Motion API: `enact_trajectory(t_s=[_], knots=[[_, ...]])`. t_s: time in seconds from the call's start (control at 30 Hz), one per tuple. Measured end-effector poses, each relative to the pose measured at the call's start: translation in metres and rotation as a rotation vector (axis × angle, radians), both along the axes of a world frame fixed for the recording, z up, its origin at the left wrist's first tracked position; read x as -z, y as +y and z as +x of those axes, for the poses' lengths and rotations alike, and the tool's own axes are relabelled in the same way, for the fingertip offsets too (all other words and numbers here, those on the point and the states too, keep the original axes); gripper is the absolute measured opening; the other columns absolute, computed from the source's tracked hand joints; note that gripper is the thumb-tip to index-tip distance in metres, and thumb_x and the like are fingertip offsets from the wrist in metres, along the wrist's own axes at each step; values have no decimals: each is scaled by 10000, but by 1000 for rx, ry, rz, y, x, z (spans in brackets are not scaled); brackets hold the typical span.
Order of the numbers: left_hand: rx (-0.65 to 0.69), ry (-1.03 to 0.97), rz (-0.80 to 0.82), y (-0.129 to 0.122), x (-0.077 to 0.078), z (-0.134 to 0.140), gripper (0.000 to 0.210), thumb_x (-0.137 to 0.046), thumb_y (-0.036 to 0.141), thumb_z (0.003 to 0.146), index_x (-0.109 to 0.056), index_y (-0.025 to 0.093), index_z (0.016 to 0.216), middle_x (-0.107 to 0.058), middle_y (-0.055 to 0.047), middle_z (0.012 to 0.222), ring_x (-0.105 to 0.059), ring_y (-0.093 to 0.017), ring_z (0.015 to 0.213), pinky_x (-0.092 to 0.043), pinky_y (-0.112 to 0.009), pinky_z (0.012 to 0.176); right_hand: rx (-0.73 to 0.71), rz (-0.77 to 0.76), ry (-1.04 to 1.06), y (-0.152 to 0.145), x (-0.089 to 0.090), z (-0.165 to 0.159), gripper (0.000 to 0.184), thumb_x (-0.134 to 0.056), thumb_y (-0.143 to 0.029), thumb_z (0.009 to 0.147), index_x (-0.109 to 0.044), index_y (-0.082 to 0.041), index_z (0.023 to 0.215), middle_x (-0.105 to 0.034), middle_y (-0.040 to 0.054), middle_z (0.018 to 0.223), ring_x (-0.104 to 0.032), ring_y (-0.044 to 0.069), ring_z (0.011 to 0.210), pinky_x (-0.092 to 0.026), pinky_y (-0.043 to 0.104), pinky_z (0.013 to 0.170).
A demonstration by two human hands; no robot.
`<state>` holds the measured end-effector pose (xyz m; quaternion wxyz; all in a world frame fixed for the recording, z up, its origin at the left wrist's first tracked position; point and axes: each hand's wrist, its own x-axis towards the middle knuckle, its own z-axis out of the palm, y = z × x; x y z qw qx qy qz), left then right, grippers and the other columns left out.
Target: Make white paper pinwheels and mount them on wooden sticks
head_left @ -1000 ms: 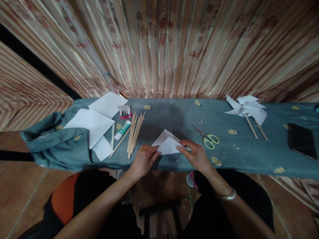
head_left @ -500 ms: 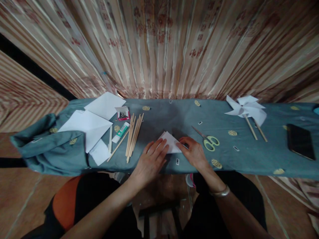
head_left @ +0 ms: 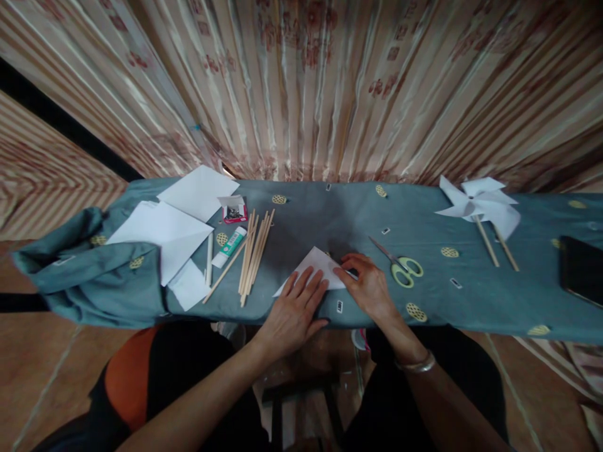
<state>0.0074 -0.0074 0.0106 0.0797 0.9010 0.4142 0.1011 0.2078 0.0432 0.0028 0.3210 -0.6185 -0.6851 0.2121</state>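
Note:
A white sheet of paper [head_left: 316, 260], folded into a triangle, lies on the cloth in front of me with its point facing away. My left hand [head_left: 293, 309] rests flat on the paper's lower left part, fingers spread. At the right corner, my right hand [head_left: 366, 281] is closed, thumb and fingers pinching the paper's edge. Just right of that hand lie scissors [head_left: 400, 269] with light green handles, their blades pointing away to the left.
On the left are white paper sheets [head_left: 162, 229], a small open box [head_left: 233, 210], a glue tube [head_left: 229, 247] and several wooden sticks [head_left: 254, 257]. Paper pinwheels [head_left: 480, 199] on sticks and a dark phone [head_left: 581, 270] lie right. A grey-green cloth [head_left: 330, 216] covers the table; a curtain hangs behind.
My left hand has slid a little toward me and flattened. More of the folded paper shows, including its left corner. The right hand keeps its place at the right corner.

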Motion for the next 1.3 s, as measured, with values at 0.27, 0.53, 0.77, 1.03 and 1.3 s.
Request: enact_trajectory(t_s=[0.27,0.53,0.77,1.03,1.3], knots=[[1,3,-19,3,2,-1,670,-498,527,922,-380,128,1448,-404,-146,1531,-280,-340,1454,-220,-525,1174,2,-5,-4,1,-1,-1,189,-594,-341,853,-659,-222,722,-708,93,975,-644,245,959,-484,383,903],[2,38,-40,4,4,-1,705,-486,534,925,-337,120,1476,-386,-151,1541,-244,-329,1469,-203,-537,1180,1,30,-22,2,0,-2,188,-587,-329,855,-646,-220,714,-710,86,952,-645,245,937,-485,392,883],[1,58,-45,5,3,0,707,-470,535,932,-332,113,1482,-378,-148,1546,-249,-344,1464,-207,-535,1179,14,22,-42,3,-2,-3,158,-606,-306,843,-644,-214,722,-709,87,950,-653,253,931,-495,398,880],[14,75,-56,6,7,0,745,-484,573,911,-341,114,1481,-353,-148,1560,-227,-350,1470,-190,-521,1182,-4,77,-117,0,0,-4,175,-577,-314,871,-644,-198,759,-701,119,995,-639,274,964,-503,410,894],[23,96,-29,5,11,-1,783,-464,603,906,-315,109,1495,-314,-163,1575,-204,-363,1475,-180,-524,1178,-45,123,-179,-11,-1,-5,414,-621,-469,848,-630,-164,1127,-644,162,1214,-584,329,1128,-472,490,984]])
